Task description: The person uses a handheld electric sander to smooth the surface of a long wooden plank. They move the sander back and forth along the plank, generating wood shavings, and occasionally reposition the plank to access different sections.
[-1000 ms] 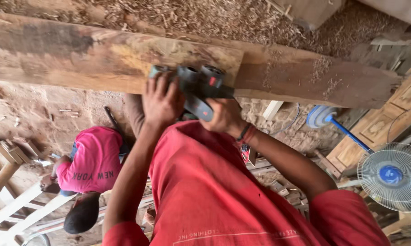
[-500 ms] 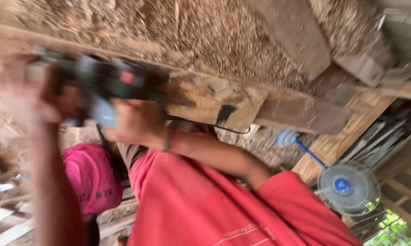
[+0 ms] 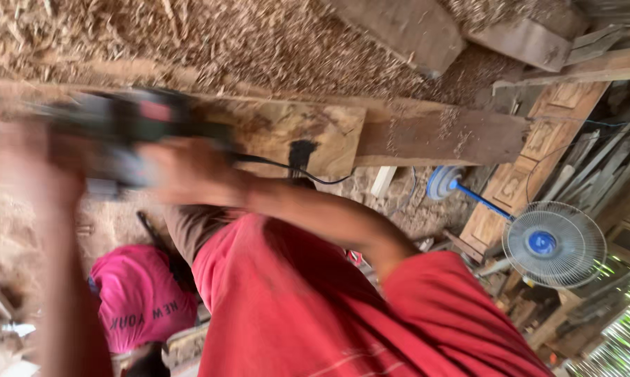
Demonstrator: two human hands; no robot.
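Note:
Both my hands hold a dark green and black power planer, blurred by motion, on top of a long rough wooden beam. My left hand grips its front end at the far left. Behind it, my right hand is closed around the rear handle. A black cord trails from the tool across the beam's pale planed face. My red shirt fills the lower middle of the view.
Wood shavings cover the ground beyond the beam. A person in a pink shirt crouches at the lower left. A blue standing fan and carved wooden panels are on the right, with more timbers above.
The planer and both hands have slid left along the beam, and my right arm is stretched out further. The view has swung, showing more of the beam's right end.

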